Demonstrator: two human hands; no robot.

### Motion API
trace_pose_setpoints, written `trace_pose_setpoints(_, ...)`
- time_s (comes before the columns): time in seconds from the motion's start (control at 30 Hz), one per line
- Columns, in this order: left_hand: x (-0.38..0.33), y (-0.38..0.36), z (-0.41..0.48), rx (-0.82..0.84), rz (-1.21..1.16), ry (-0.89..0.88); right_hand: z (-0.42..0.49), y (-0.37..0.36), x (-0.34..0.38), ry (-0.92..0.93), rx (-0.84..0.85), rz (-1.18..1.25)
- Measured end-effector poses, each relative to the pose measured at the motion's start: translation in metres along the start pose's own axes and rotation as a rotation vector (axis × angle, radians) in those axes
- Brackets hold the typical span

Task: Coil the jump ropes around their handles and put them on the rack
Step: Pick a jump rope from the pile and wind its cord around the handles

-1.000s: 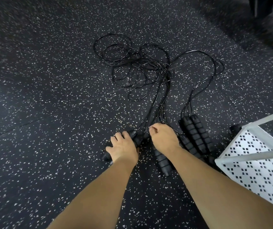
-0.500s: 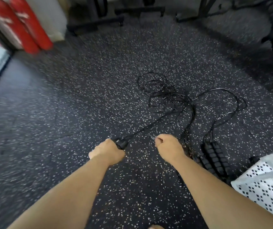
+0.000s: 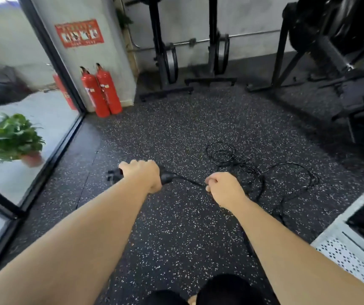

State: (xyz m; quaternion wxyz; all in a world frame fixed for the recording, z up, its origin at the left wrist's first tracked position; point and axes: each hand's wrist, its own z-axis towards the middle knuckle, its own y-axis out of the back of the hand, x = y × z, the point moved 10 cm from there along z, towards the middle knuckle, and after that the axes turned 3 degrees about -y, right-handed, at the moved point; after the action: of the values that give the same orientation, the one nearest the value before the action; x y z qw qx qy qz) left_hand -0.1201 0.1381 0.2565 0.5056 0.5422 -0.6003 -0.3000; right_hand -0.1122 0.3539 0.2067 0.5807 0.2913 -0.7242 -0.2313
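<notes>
My left hand [image 3: 142, 173] grips a pair of black jump rope handles [image 3: 167, 176], lifted off the floor and lying sideways; their ends stick out on both sides of my fist. A thin black cord [image 3: 191, 182] runs from the handles to my right hand [image 3: 224, 191], which pinches it in a closed fist. Beyond my right hand the tangled black ropes [image 3: 231, 156] lie in loops on the speckled rubber floor. The white perforated rack [image 3: 350, 258] stands at the lower right. The other handles are hidden behind my right arm.
Two red fire extinguishers [image 3: 100, 91] stand by a pillar at the back left. A glass wall with a potted plant [image 3: 11, 139] behind it runs along the left. Black gym machines [image 3: 330, 62] and weight stands [image 3: 170, 62] line the back and right.
I have lifted the handles off the floor and risen, so the view has tilted up to show the room. My hands have drawn apart, pulling the cord taut between them.
</notes>
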Motion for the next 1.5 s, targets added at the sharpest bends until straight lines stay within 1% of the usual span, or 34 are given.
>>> trace_pose_setpoints(0.13,0.029,0.044,-0.033,-0.039,0.026,0.001,-0.031,0.015,0.044,0.067,-0.008,-0.025)
trace_pose_setpoints(0.3,0.045,0.084,-0.067,-0.098,0.104,-0.035,-0.056,0.031,0.096,0.159,-0.043,-0.074)
trace_pose_setpoints(0.5,0.059,0.105,-0.087,-0.215,0.117,-0.059,-0.069,0.037,0.122,0.188,-0.066,-0.071)
trace_pose_setpoints(0.57,0.065,0.113,-0.091,-0.242,0.023,-0.071,-0.070,0.036,0.124,0.187,-0.063,-0.069)
trace_pose_setpoints(0.67,0.080,0.116,-0.088,-0.224,-0.407,-0.089,-0.071,0.033,0.128,0.177,-0.063,-0.063)
trace_pose_setpoints(0.7,0.083,0.114,-0.088,-0.212,-0.489,-0.087,-0.071,0.032,0.129,0.169,-0.064,-0.057)
trace_pose_setpoints(0.83,0.088,0.110,-0.089,-0.172,-0.429,-0.082,-0.070,0.034,0.135,0.138,-0.091,-0.052)
trace_pose_setpoints(0.93,0.087,0.115,-0.085,-0.152,-0.449,-0.111,-0.072,0.049,0.145,0.136,-0.237,-0.065)
trace_pose_setpoints(1.0,0.087,0.121,-0.082,-0.137,-0.427,-0.129,-0.073,0.053,0.156,0.177,-0.285,-0.056)
trace_pose_setpoints(1.03,0.086,0.124,-0.080,-0.136,-0.426,-0.147,-0.070,0.048,0.163,0.215,-0.263,-0.039)
trace_pose_setpoints(1.1,0.086,0.131,-0.078,-0.129,-0.478,-0.169,-0.061,0.032,0.176,0.255,-0.156,0.033)
trace_pose_setpoints(1.17,0.090,0.134,-0.074,-0.085,-0.584,-0.172,-0.046,0.015,0.180,0.231,-0.048,0.176)
trace_pose_setpoints(1.2,0.093,0.135,-0.074,-0.062,-0.647,-0.164,-0.040,0.010,0.180,0.214,-0.034,0.230)
trace_pose_setpoints(1.27,0.104,0.136,-0.066,-0.033,-0.816,-0.136,-0.028,0.003,0.172,0.193,-0.057,0.274)
trace_pose_setpoints(1.4,0.137,0.140,-0.057,-0.056,-1.187,0.006,-0.003,-0.023,0.132,0.121,-0.059,0.237)
trace_pose_setpoints(1.5,0.157,0.140,-0.050,-0.044,-1.345,0.094,0.013,-0.052,0.094,0.022,0.004,0.103)
